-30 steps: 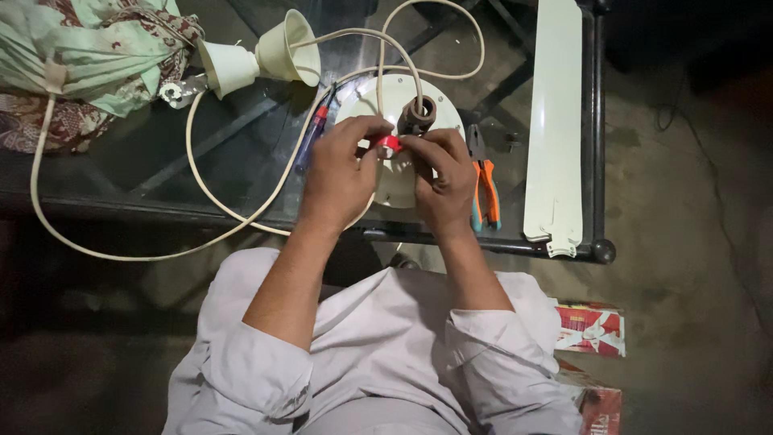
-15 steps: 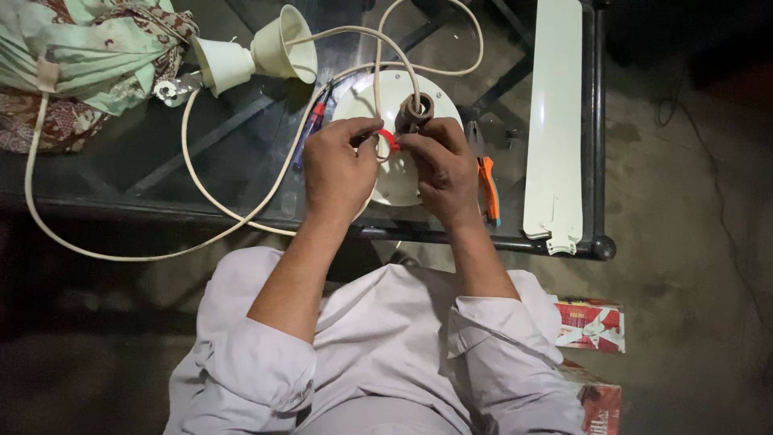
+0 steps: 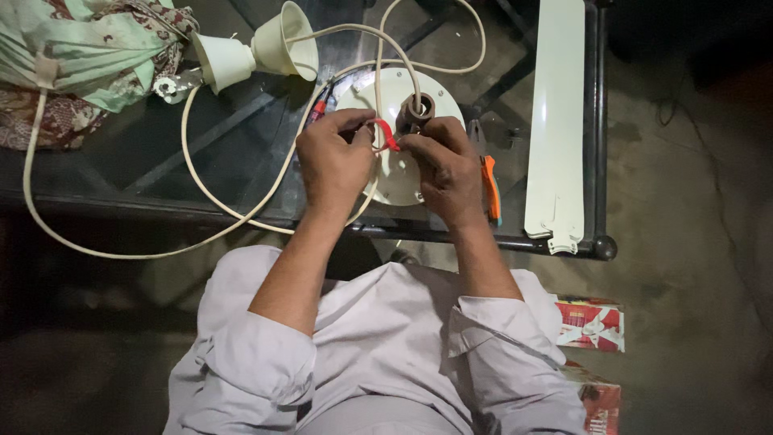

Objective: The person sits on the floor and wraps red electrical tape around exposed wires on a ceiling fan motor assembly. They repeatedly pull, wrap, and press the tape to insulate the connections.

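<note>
My left hand [image 3: 336, 161] is closed, thumb and forefinger pinching one end of a short red wire [image 3: 388, 134]. My right hand [image 3: 448, 167] is closed too, its fingertips gripping the other end of that wire just below the brown hub [image 3: 416, 111] at the middle of the round white motor housing [image 3: 400, 173]. The wire arches between the two hands, right over the housing.

To do this well, I judge I should keep both pinches close to the bare end, brace my wrists on the housing so the wire doesn't wander, and work with small turns instead of tugs, since a thin lead can snap at its root. The cream cable [image 3: 241, 219] loops out of the hub and sweeps around my left hand; I would keep it slack so it doesn't drag the housing.

Orange-handled pliers [image 3: 489, 187] lie just beside my right hand, near enough to take up. Two cream cone-shaped covers [image 3: 254, 50] sit farther up the glass surface [image 3: 153, 145], a white fan blade [image 3: 555, 121] lies along its right edge, and a bundle of patterned cloth [image 3: 76, 60] fills the far left corner.
</note>
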